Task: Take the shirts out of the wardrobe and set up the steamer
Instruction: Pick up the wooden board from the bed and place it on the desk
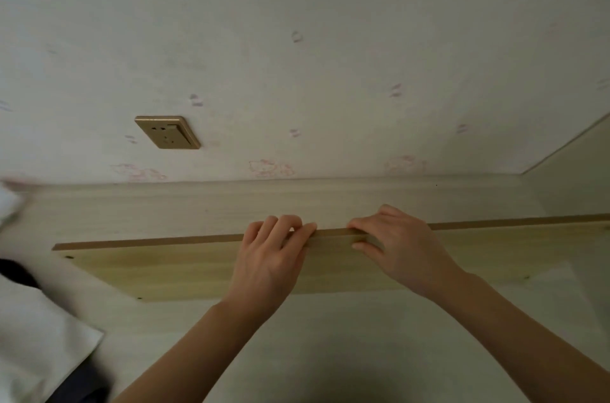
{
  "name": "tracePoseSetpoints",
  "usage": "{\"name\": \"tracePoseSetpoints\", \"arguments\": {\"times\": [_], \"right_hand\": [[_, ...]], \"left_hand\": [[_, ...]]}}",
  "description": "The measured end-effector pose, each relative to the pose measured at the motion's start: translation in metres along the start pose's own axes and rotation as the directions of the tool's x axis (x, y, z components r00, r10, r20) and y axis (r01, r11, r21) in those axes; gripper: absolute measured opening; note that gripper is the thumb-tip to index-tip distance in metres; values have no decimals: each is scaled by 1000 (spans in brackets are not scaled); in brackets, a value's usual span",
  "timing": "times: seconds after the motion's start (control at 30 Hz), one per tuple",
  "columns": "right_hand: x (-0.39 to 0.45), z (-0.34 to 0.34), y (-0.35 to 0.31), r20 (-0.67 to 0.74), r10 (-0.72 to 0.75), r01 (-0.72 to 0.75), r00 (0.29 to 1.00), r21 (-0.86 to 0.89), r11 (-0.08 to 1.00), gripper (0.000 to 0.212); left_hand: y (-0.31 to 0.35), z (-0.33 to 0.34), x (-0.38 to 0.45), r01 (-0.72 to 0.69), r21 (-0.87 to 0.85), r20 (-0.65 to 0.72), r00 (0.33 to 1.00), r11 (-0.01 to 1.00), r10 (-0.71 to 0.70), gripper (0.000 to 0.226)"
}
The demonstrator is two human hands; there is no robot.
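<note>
Wooden board (185,265) lies flat below the wall socket (167,132). Left hand (269,262) and right hand (401,249), side by side, curl fingers over its far edge, gripping. White shirt (36,333) lower left.

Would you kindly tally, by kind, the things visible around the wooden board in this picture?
Bare hands gripping the board, left and right: 2
Light wooden board: 1
Gold-coloured wall socket: 1
White cloth at left: 1
Total: 5

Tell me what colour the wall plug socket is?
Gold, or brassy: the square wall socket plate shows best in the head view.
</note>
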State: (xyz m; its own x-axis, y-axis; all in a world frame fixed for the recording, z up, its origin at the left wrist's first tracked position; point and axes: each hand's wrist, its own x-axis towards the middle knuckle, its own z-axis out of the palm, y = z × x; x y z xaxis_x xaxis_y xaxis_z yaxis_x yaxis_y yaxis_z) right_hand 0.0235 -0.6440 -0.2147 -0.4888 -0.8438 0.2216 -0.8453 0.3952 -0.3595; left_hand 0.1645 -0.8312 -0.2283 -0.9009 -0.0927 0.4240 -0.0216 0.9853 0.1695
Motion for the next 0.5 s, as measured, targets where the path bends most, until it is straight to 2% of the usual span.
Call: {"name": "tracePoseSetpoints", "arguments": {"times": [0.1,0.17,0.3,0.37,0.5], "right_hand": [[8,2,3,50,10,-7,999,-57,998,28],[15,4,5,115,36,-23,993,-114,993,40],[34,11,14,225,59,-21,973,-167,986,62],[41,17,18,252,69,-22,965,-185,982,67],[52,30,28,276,77,-17,958,-212,977,68]], "left_hand": [[-1,12,1,35,30,-90,995,999,-32,30],[-1,25,-3,78,76,-103,992,994,-70,45],[-7,56,-26,144,186,69,985,972,-159,87],[-9,69,-36,172,191,128,972,966,-199,88],[-9,93,-51,198,186,200,952,962,-234,72]]}}
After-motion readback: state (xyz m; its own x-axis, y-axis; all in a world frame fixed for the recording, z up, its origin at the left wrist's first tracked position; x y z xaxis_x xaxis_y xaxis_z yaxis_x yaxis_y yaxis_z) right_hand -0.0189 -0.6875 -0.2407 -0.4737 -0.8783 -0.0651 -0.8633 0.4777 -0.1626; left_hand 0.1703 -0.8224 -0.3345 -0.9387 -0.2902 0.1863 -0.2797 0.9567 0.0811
